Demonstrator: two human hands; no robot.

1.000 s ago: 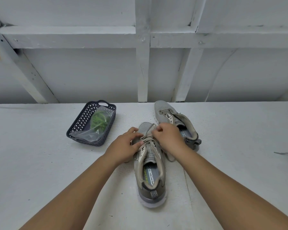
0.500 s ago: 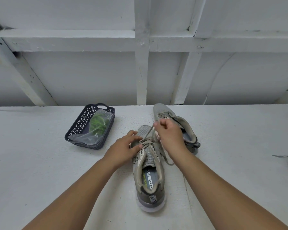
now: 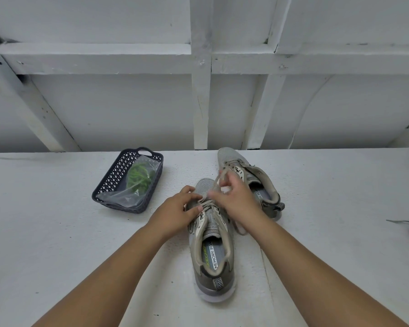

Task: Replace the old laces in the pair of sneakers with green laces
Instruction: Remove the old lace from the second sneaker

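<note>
A: Head view, entry. We have the near sneaker [image 3: 211, 246] on the white table [image 3: 57, 232], toe pointing away. Our left hand [image 3: 175, 211] rests on its left side by the eyelets, fingers curled against the upper. Our right hand [image 3: 234, 197] pinches the old lace [image 3: 216, 185] and holds it raised above the toe; the picture is blurred there.

B: Green laces?

A: Green laces [image 3: 138, 178] sit bagged in the dark basket [image 3: 118, 182], left of the shoes, untouched. The second sneaker [image 3: 250, 175] lies just behind the right hand.

B: Risks we note?

A: We judge the lace tip may snag in an eyelet if pulled at an angle. A hard tug could drag the shoe unless the left hand braces it.
</note>
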